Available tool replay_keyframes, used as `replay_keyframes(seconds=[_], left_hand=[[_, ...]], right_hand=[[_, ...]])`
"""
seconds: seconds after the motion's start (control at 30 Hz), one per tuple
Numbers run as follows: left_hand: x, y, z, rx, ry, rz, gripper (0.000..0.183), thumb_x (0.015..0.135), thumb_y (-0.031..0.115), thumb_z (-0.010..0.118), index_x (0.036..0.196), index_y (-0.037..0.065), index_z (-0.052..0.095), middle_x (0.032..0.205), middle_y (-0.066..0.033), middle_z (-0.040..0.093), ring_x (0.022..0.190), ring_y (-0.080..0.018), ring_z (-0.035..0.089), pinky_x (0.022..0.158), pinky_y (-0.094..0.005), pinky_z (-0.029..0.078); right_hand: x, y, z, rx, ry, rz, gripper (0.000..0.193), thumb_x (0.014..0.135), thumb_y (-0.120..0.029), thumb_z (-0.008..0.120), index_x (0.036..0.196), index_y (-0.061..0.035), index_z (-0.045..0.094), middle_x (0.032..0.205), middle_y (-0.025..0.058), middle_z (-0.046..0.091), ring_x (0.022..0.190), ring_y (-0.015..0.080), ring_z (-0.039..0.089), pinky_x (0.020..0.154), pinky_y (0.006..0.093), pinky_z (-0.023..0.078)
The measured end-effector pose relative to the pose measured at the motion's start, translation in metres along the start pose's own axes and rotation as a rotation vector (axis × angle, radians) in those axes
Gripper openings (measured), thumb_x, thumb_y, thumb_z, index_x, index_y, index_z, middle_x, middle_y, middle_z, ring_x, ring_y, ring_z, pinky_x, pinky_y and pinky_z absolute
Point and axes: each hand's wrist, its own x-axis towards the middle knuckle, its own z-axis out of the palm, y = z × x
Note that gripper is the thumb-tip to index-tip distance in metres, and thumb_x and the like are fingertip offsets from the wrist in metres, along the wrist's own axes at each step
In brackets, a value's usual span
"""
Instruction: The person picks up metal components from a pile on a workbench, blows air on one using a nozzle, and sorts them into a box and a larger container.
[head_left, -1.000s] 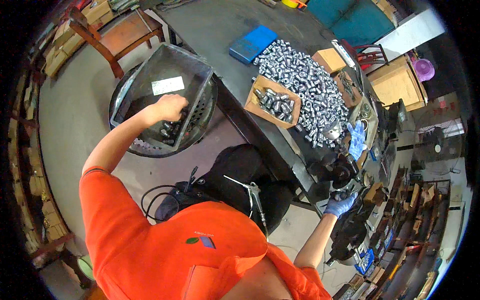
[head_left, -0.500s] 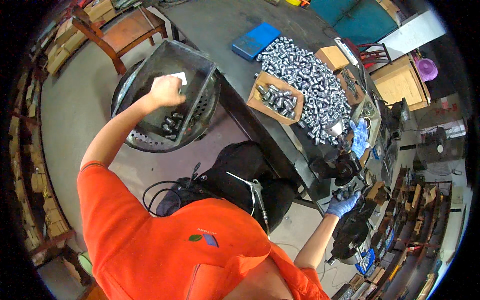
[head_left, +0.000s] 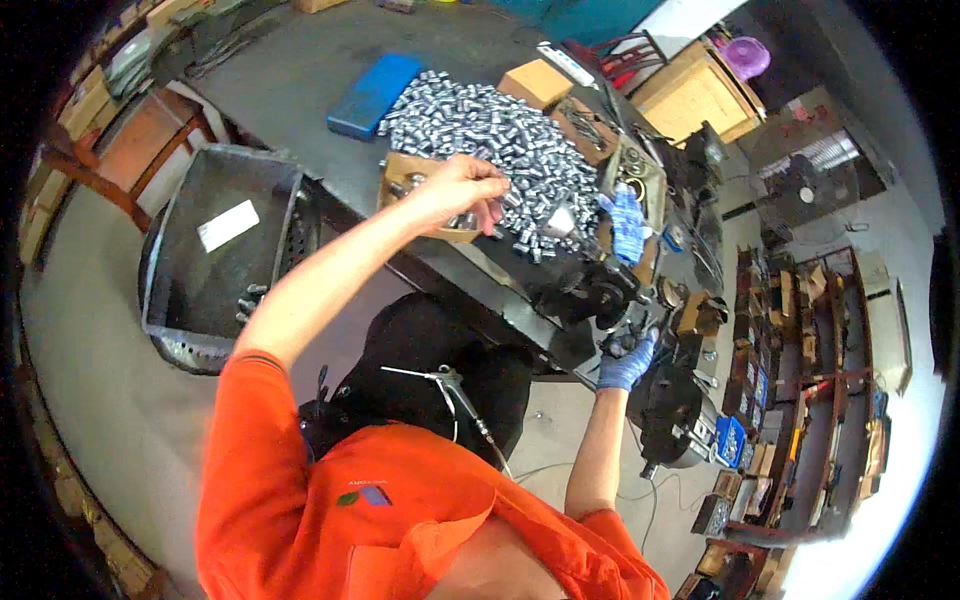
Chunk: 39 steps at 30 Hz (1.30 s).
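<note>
My bare left hand (head_left: 455, 195) is above the edge of an open cardboard box (head_left: 392, 172) holding metal cylindrical parts. Its fingers are curled together; a shiny piece shows at the fingertips, but I cannot tell if it is held or lies in the pile behind. A large heap of silvery metal sleeves (head_left: 490, 120) spreads over the dark workbench beside the box. My right hand (head_left: 628, 365), in a blue glove, is closed round a dark handle-like part (head_left: 622, 340) of a small black machine (head_left: 595, 295) at the bench's near right edge.
A metal tray (head_left: 180, 270) with a white card (head_left: 229, 226) and several dark parts stands left of the bench. A blue case (head_left: 375, 95) and a blue glove (head_left: 626, 225) flank the heap. An air blow gun (head_left: 450, 385) is by my lap. Shelves (head_left: 800, 430) stand right.
My left hand has gone from over the metal tray to the cardboard box on the bench. My view has turned rightward. The gloved right hand stays on the machine's dark part.
</note>
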Motion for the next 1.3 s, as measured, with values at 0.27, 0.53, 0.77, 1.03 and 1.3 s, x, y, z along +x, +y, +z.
replay_keyframes(seconds=[0.27,0.53,0.77,1.03,1.3], left_hand=[[0.036,-0.042,0.029,-0.072,-0.030,0.104,0.022,0.088,0.015,0.049,0.093,-0.005,0.056,0.067,-0.0097,0.058,0.056,-0.0166,0.059,0.053,-0.0277,0.048],[0.031,-0.038,0.040,-0.124,-0.028,0.089,0.015,0.087,0.007,0.048,0.086,-0.006,0.054,0.065,-0.0113,0.058,0.051,-0.0172,0.059,0.046,-0.0283,0.047],[0.039,-0.032,0.038,-0.063,-0.074,0.056,0.013,0.084,0.005,0.049,0.088,-0.007,0.055,0.066,-0.0123,0.059,0.050,-0.0178,0.059,0.045,-0.0296,0.046],[0.038,-0.040,0.035,-0.001,-0.073,0.189,0.012,0.083,0.005,0.052,0.091,-0.004,0.054,0.065,-0.0091,0.057,0.048,-0.0149,0.056,0.044,-0.0286,0.043],[0.049,-0.056,0.042,0.274,0.027,0.409,0.016,0.080,0.010,0.058,0.091,-0.001,0.057,0.070,-0.0104,0.058,0.053,-0.0151,0.057,0.050,-0.0297,0.045]], right_hand=[[0.016,0.009,-0.013,-0.145,0.006,-0.171,0.028,0.082,-0.038,0.055,0.094,-0.0130,0.057,0.079,0.0024,0.056,0.067,0.0131,0.052,0.052,0.0281,0.044],[-0.010,-0.007,-0.007,-0.164,-0.106,-0.045,0.039,0.083,-0.045,0.049,0.099,-0.0107,0.058,0.079,0.0006,0.063,0.054,0.0093,0.047,0.043,0.0218,0.033],[-0.028,-0.036,0.016,-0.295,0.006,-0.149,0.034,0.081,-0.042,0.053,0.088,-0.0096,0.060,0.090,0.0027,0.062,0.079,0.0162,0.057,0.065,0.0305,0.045],[0.042,-0.076,0.076,-0.330,0.112,-0.306,0.038,0.084,-0.038,0.050,0.101,-0.0053,0.055,0.087,0.0071,0.057,0.072,0.0175,0.052,0.060,0.0276,0.043],[0.096,0.003,0.008,-0.262,-0.720,-0.052,0.048,0.085,-0.036,0.039,0.115,-0.0005,0.050,0.114,0.0137,0.054,0.101,0.0296,0.053,0.092,0.0418,0.041]])
